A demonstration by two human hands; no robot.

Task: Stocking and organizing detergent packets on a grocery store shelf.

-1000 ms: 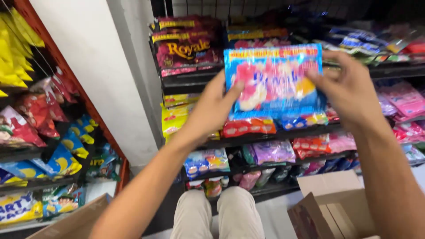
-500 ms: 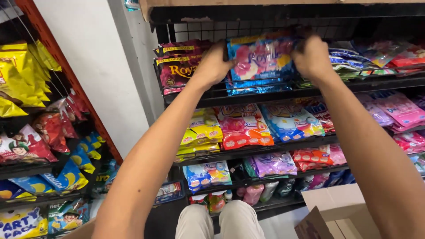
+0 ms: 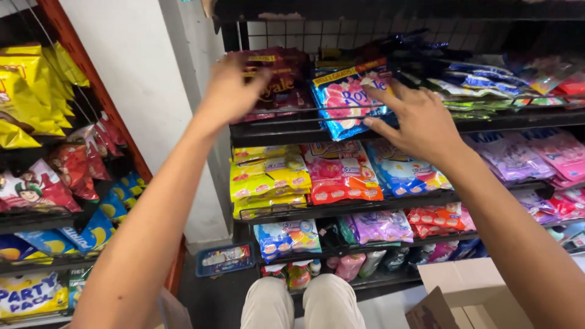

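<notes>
Right hand: my right hand lies open, fingers spread flat on the right side of the blue packet, pressing on it and clasping nothing.
Left hand: my left hand is open too, fingers loosely curled over the front of the maroon packets just left of the blue one; it grips nothing.
Blue packet: it leans on the top shelf behind the wire front rail, its lower edge near the shelf's front edge, between the maroon packets and the dark flat packs to the right.
Done: the blue packet looks seated on the shelf.
Left: judging by my flat palms, only straightening it remains.
Below: a cardboard box stands open by my knees, at the foot of the rack.
</notes>
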